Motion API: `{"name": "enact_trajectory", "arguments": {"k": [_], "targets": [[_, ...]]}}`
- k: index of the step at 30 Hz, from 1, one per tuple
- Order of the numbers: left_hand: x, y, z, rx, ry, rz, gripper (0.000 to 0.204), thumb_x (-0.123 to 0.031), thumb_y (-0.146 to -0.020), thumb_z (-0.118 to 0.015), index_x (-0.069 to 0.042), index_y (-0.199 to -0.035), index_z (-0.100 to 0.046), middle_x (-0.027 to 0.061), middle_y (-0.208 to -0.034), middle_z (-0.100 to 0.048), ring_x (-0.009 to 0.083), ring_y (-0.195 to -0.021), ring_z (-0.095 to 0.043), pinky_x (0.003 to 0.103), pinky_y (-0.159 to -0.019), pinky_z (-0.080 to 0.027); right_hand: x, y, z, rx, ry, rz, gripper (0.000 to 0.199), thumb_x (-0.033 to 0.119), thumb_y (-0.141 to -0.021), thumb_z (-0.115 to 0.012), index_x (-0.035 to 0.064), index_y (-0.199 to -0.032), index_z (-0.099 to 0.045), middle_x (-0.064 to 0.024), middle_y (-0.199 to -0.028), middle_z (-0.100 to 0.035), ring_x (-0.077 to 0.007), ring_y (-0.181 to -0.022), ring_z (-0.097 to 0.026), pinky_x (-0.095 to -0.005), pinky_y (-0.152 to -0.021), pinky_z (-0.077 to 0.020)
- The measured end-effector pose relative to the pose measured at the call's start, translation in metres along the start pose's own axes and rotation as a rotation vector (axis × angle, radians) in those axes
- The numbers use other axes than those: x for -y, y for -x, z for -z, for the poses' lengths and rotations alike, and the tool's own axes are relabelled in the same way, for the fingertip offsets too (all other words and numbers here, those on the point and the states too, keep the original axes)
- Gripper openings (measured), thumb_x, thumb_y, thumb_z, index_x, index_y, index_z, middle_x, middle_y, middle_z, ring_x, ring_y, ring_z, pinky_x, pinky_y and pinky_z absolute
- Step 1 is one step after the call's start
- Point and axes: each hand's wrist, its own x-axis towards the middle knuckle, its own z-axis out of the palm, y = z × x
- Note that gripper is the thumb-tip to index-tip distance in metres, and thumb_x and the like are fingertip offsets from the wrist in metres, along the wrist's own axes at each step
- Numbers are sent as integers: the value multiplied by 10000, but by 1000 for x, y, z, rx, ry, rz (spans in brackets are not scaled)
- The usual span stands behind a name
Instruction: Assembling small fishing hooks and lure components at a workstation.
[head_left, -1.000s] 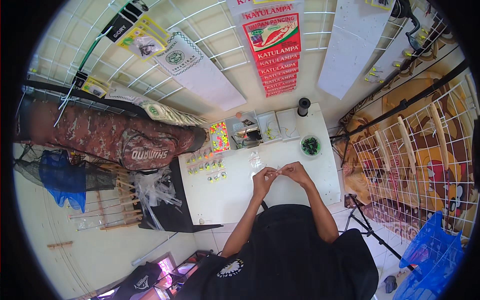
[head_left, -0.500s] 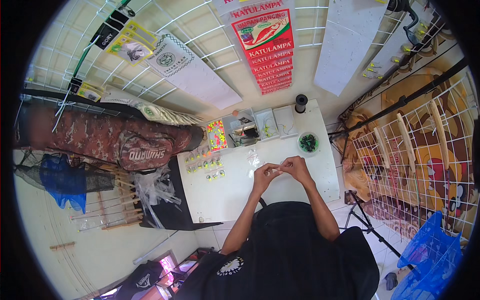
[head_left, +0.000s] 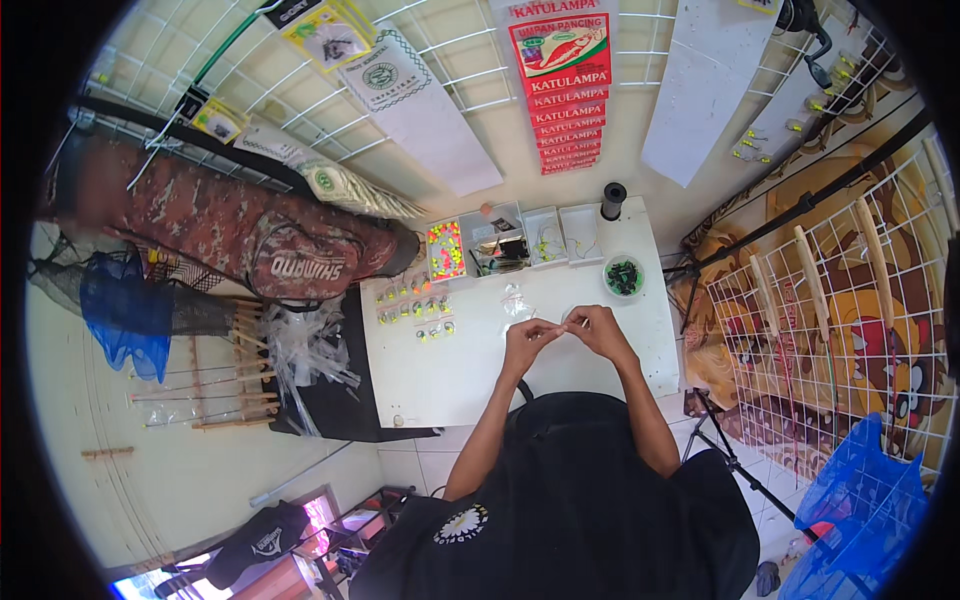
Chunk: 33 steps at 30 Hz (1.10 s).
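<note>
Both hands meet over the white table, in front of my chest. My left hand pinches with thumb and forefinger, its fingertips almost touching those of the right. My right hand is pinched too, angled in from the right. Whatever lies between the fingertips is too small to make out. Just beyond the left hand lie small clear plastic bags. Further left, several small packets with yellow-green and orange pieces lie in rows.
Along the table's back stand a box of bright beads, a grey bin of small items and white trays. A round tub of dark pieces and a black spool stand right. A camouflage rod bag is left.
The view has shifted a little, so the table and wall appear moved. My hands stay together at the fingertips, with the fingers slightly rearranged.
</note>
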Motion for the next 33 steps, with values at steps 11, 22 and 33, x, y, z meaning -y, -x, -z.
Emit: {"name": "enact_trajectory", "arguments": {"k": [11, 22, 33], "targets": [[-12, 24, -27, -490, -252, -403, 108, -44, -774, -703, -8, -763, -601, 76, -711, -569, 168, -601, -511, 320, -589, -420, 16, 8, -33, -238, 95, -13, 159, 121, -772, -703, -20, -768, -629, -131, -711, -675, -209, -674, -672, -312, -609, -509], [-49, 49, 4, -106, -549, -517, 503, -206, -730, -797, -106, -1192, -628, 78, -1164, -612, 272, -1157, -513, 405, -999, -400, 3, 18, -27, -137, -321, -83, 184, 99, -778, -744, 20, -797, -580, -46, -689, -659, -71, -657, -605, -233, -612, -469], [-48, 39, 10, -154, -690, -622, 330, -237, -750, -786, -104, -1040, -703, 45, -1010, -688, 236, -973, -576, 368, -882, -415, 25, 24, -21, -159, -199, -99, 188, 117, -815, -747, 47, -857, -577, -14, -661, -638, -37, -603, -546, -209, -545, -388]]}}
